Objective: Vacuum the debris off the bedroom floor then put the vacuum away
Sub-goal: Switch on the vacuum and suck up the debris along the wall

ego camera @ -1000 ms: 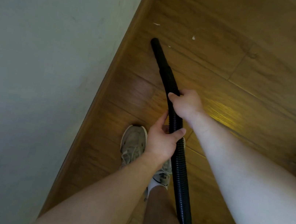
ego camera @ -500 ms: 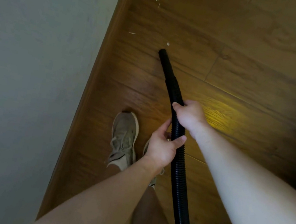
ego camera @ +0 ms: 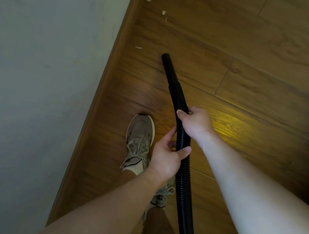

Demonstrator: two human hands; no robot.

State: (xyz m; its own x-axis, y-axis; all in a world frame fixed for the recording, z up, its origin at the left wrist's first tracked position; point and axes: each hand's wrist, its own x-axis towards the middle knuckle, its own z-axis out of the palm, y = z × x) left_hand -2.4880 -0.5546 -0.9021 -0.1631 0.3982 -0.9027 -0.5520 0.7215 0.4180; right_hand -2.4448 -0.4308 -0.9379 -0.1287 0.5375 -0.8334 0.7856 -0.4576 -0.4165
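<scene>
A black ribbed vacuum hose (ego camera: 184,177) runs from the bottom of the view up to a smooth nozzle (ego camera: 168,66) whose tip rests low over the wooden floor (ego camera: 259,52). My right hand (ego camera: 194,123) grips the hose just behind the nozzle. My left hand (ego camera: 165,156) holds the hose a little lower, thumb over it. Small white debris scraps (ego camera: 164,12) lie on the floor beyond the nozzle, near the wall; one flake (ego camera: 139,47) lies to the nozzle's left. The vacuum body is out of view.
A pale wall (ego camera: 35,79) with a wooden skirting board (ego camera: 103,89) runs down the left side. My beige shoe (ego camera: 139,140) stands on the floor left of the hose; the other shoe (ego camera: 161,196) is partly hidden under my left arm.
My left foot has stepped forward along the wall. The nozzle tip now sits past the scrap that lay just ahead of it, and more debris has come into view at the top.
</scene>
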